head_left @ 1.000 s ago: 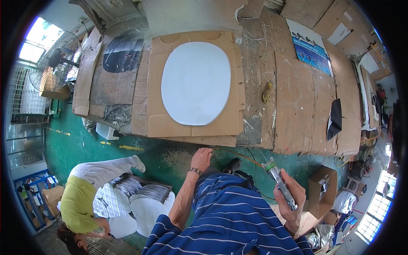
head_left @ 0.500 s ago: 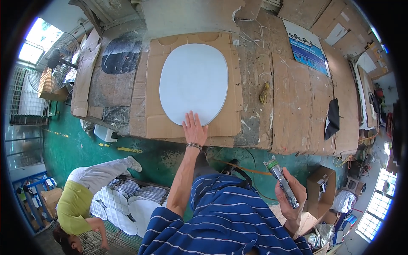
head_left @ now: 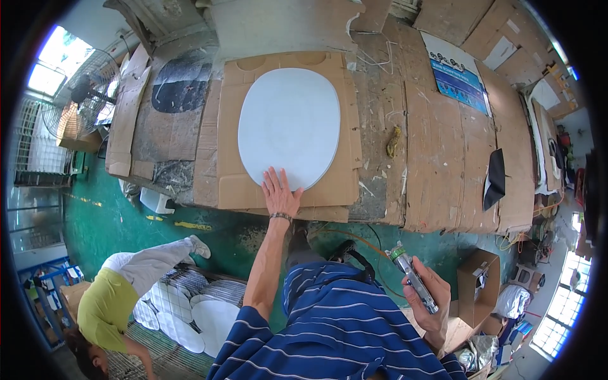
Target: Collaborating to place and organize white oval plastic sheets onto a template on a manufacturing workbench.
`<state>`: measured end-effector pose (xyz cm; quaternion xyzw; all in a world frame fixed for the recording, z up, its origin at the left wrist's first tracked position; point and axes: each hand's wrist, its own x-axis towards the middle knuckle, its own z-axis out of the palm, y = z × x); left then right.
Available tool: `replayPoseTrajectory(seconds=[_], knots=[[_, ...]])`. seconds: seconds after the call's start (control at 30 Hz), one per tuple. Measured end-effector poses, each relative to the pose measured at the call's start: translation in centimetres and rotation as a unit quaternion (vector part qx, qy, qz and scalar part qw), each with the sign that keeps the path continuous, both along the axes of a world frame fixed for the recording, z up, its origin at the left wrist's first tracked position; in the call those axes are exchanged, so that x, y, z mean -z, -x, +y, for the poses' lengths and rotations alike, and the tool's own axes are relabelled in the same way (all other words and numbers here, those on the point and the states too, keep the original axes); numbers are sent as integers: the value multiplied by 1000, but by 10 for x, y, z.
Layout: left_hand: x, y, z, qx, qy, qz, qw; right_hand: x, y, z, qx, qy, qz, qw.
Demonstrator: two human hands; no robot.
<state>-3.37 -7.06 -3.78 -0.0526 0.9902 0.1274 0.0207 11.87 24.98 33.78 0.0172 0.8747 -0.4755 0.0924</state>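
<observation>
A smooth white oval panel (head_left: 289,126) lies flat on a brown cardboard sheet (head_left: 231,183) on the workbench. My left hand (head_left: 279,193) rests on the panel's near edge, fingers spread and stretched out, gripping nothing. At the lower right, off the bench's front edge, my right hand (head_left: 430,294) is wrapped round a long grey metal tool with a green part at its far end, which looks like a staple gun (head_left: 413,277). An orange hose (head_left: 358,238) runs toward that far end; where it joins cannot be made out.
Cardboard covers the bench, with a dark folded piece (head_left: 494,180) and a blue-white printed sheet (head_left: 459,79) to the right. A person (head_left: 111,304) bends at the lower left beside stacked white ovals (head_left: 212,320). An open carton (head_left: 478,285) stands at right; a fan (head_left: 82,92) at left.
My left hand has slid a little to the left along the panel's near edge. My right hand has shifted slightly left with the tool. The bending person has leaned lower.
</observation>
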Motion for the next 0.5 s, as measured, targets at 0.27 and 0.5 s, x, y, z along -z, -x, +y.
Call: replayPoseTrajectory(seconds=[0.27,0.5], knots=[[14,5,-8,2,-21,-3,1000,2,1,-5,-19,-2,-13,1000],[4,-7,-32,-7,9,-1,1000,10,3,-7,-46,21,-45,998]])
